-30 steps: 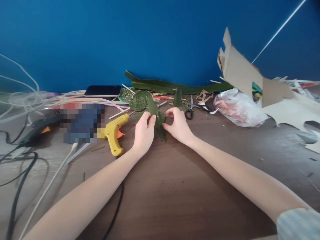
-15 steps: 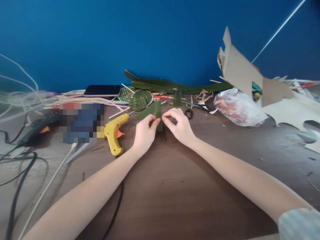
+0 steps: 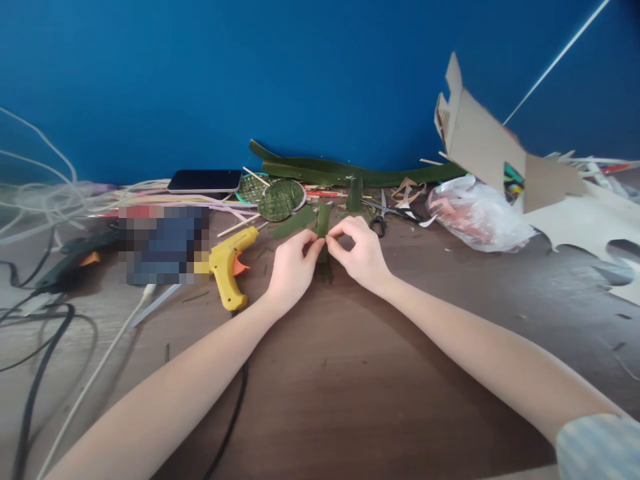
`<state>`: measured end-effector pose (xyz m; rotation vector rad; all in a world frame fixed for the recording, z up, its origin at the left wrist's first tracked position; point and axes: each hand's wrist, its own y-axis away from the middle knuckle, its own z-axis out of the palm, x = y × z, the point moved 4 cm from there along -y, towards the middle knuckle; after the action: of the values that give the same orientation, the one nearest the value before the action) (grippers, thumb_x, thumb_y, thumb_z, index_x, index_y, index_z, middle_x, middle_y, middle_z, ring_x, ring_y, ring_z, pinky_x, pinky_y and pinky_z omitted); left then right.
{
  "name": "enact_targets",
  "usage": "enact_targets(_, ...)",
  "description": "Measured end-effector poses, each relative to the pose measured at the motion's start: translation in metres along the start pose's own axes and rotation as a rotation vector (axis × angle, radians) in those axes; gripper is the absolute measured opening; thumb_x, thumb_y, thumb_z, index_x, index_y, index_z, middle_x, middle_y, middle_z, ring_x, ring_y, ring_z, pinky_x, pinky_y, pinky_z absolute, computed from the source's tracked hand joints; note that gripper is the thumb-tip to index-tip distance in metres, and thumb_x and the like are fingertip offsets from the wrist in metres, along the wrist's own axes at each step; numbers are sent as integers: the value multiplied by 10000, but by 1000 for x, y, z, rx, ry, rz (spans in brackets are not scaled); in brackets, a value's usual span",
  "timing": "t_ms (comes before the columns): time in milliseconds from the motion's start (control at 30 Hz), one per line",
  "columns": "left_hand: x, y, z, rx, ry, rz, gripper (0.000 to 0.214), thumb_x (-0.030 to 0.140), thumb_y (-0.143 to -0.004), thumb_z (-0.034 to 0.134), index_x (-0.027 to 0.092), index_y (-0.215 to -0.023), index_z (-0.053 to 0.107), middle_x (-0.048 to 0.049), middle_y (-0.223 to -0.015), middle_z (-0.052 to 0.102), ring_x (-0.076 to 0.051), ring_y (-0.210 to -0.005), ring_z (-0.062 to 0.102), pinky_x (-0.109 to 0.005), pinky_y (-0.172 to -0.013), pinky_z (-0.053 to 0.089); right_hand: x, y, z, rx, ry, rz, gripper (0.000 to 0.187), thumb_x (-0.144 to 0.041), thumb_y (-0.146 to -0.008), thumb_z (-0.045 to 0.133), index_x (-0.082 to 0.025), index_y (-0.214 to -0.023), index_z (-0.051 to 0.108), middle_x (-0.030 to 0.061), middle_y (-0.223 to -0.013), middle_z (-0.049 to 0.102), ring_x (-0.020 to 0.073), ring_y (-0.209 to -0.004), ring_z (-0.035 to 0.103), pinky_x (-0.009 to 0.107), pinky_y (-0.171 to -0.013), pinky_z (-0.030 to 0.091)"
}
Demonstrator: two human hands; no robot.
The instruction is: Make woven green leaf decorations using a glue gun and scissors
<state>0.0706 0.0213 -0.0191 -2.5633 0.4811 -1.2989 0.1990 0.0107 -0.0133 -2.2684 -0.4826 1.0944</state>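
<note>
Green leaf strip [image 3: 325, 217] is pinched by your left hand [image 3: 293, 265] and right hand [image 3: 362, 257]; uneven pulling could split it.

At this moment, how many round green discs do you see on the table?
2. The pale-rimmed disc lies beyond the left hand; the teal-rimmed disc is just left of that one, partly covered. Others could be hidden.

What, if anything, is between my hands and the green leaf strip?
Nothing visible: the fingertips of your left hand and right hand are already at the leaf strip. The yellow glue gun lies off to the left, clear of both.
</note>
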Motion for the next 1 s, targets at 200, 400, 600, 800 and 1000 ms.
enact_targets(200, -2, 1, -4, 91, 41, -34, 207, 239, -827, 479, 185, -636, 421, 54, -561, 396, -87, -540, 369, -213, -543, 310, 11, -2, 1, 14, -26, 140, 135, -130, -723, 523, -200, -612, 493, 0, -655, 550, 161, -707, 483, 298, -684, 372)
enact_targets(400, -4, 1, -7, 190, 164, -34, 138, 214, -861, 418, 194, -725, 428, 30, -673, 507, -99, -633, 468, -222, -626, 368, 25, -2, 2, 27, -110, 308, 122, -173, -730, 527, -199, -611, 524, -1, -649, 577, 158, -686, 499, 301, -673, 385)
enact_targets(600, -7, 0, -5, 154, 184, -65, 158, 241, -857, 425, 197, -707, 407, 23, -708, 542, -103, -655, 487, -231, -640, 370, 20, -3, 8, -98, -25, 249, 129, -167, -727, 572, -207, -607, 551, 2, -664, 597, 179, -730, 491, 322, -715, 380)
enact_targets(800, -9, 0, -3, 119, 155, -98, 187, 271, -842, 457, 189, -677, 429, 37, -631, 493, -96, -586, 427, -228, -571, 329, 23, -2, 14, -176, 118, 307, 97, -130, -677, 634, -207, -660, 578, 29, -786, 621, 228, -841, 497, 378, -784, 371)
enact_targets(1000, -8, -1, -3, 111, 156, -109, 185, 256, -844, 455, 187, -673, 446, 50, -587, 428, -91, -566, 388, -222, -553, 308, 24, -2, 9, -107, 13, 310, 77, -143, -707, 598, -211, -703, 563, 18, -764, 622, 209, -819, 508, 363, -780, 386)
